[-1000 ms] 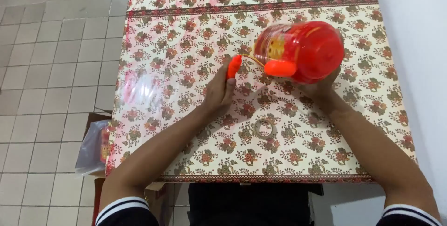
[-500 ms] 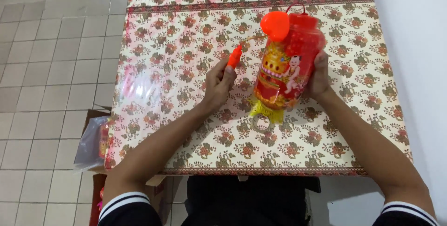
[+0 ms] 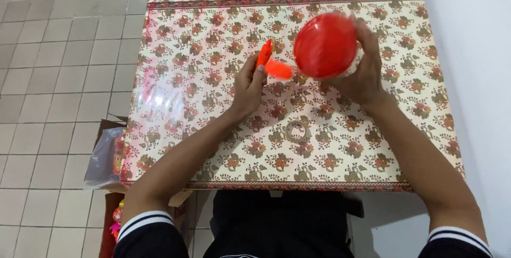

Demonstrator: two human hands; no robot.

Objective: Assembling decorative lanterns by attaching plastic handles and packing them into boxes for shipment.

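Observation:
My right hand grips a red plastic jar, tipped so its round red end faces the camera. An orange cap-like piece hangs off the jar's left side. My left hand holds a small orange stick-shaped piece upright, just left of the jar. Both hands hover over a table covered in a floral cloth under clear plastic.
A roll of clear tape lies on the table near its front edge, below my hands. A cardboard box with a plastic bag of colourful items stands on the tiled floor at the left. A white wall runs along the right.
The jar went from lying sideways to upright, and now tips with its red end toward the camera. My left hand stayed in place with the orange piece.

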